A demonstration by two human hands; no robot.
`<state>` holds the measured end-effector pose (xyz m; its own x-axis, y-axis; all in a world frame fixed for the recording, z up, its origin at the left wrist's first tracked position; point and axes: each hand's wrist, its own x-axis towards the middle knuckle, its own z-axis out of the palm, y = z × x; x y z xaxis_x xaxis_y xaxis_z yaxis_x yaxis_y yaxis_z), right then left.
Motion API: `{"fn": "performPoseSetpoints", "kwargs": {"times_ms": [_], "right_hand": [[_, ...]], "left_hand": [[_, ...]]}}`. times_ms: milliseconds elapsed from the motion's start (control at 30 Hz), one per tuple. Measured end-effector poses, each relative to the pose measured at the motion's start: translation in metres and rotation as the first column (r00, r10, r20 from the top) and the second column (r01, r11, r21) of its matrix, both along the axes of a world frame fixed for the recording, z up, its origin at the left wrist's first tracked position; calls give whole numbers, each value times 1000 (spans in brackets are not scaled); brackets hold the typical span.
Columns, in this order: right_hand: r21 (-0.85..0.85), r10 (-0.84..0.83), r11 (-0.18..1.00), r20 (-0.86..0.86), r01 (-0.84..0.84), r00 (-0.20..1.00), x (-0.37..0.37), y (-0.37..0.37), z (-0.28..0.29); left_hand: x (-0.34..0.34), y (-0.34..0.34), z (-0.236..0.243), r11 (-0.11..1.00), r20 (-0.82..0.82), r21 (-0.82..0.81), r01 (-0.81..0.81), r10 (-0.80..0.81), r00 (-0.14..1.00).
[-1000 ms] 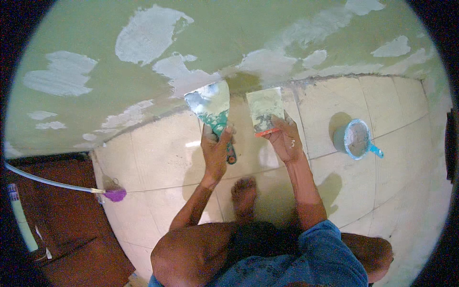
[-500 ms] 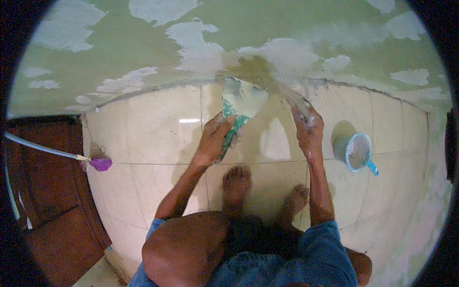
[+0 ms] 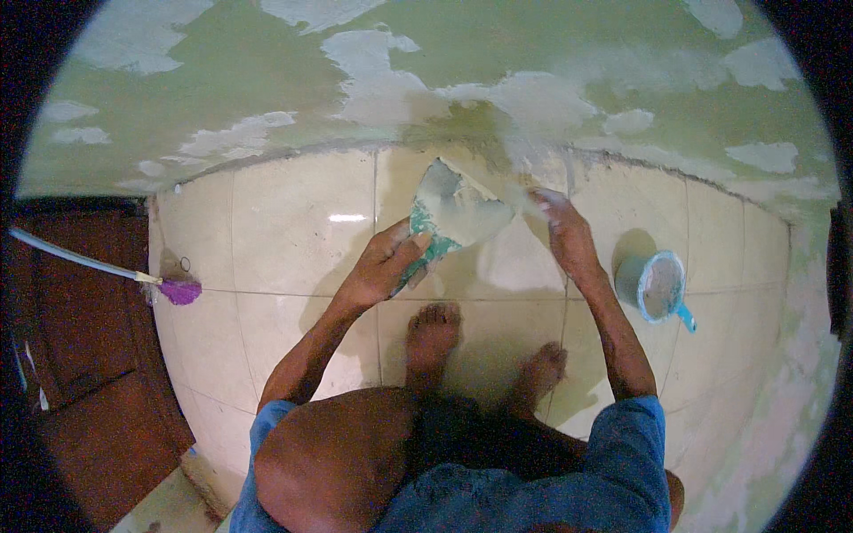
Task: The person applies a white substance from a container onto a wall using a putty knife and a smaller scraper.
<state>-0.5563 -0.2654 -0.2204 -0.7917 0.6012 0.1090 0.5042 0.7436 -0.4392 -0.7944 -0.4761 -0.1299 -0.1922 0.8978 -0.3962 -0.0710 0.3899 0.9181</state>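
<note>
My left hand is closed round the handle of a wide putty scraper, green near the grip, its fan-shaped blade spread with pale filler. The scraper is held over the floor just short of the wall. Across from it, my right hand grips a putty knife, seen as a pale smear of motion close to the scraper's right corner. Whether the two blades touch, I cannot tell. Beyond both hands rises the green wall, marked with whitish filler patches and a darker damp-looking spot near its base.
A light blue dipper with greyish stuff inside stands on the tiled floor to the right. At the left, a purple-bristled brush on a long pale handle lies by a dark brown door. My bare feet are below the hands.
My right hand has drawn the putty knife back from the wall's base toward the scraper. My left hand has shifted slightly left, and the scraper's blade now tips more to the right.
</note>
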Motion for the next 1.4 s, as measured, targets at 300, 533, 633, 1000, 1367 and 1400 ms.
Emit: {"fn": "performPoseSetpoints", "kwargs": {"times_ms": [300, 533, 633, 1000, 1367, 1400], "right_hand": [[-995, -495, 9, -93, -102, 864, -8, -42, 101], [-924, -712, -162, -134, -347, 689, -17, -68, 84], [-856, -833, -175, -134, -486, 537, -16, -61, 94], [-820, -697, -73, -366, -568, 616, -9, -62, 85], [-925, -739, 28, -274, -379, 615, -28, -103, -13], [-926, -760, 28, -264, -376, 593, -29, -107, -17]], "left_hand": [[-2, 11, -37, 994, -410, 73, 86, -49, 911], [11, 14, -38, 953, -815, -13, 303, -186, 549], [3, -3, -74, 836, -894, -228, 499, -383, 233], [55, -1, -55, 865, 78, 181, -469, 462, 883], [80, 4, -47, 783, 211, 65, -619, 596, 775], [81, 2, -48, 794, 192, 59, -606, 587, 787]]}}
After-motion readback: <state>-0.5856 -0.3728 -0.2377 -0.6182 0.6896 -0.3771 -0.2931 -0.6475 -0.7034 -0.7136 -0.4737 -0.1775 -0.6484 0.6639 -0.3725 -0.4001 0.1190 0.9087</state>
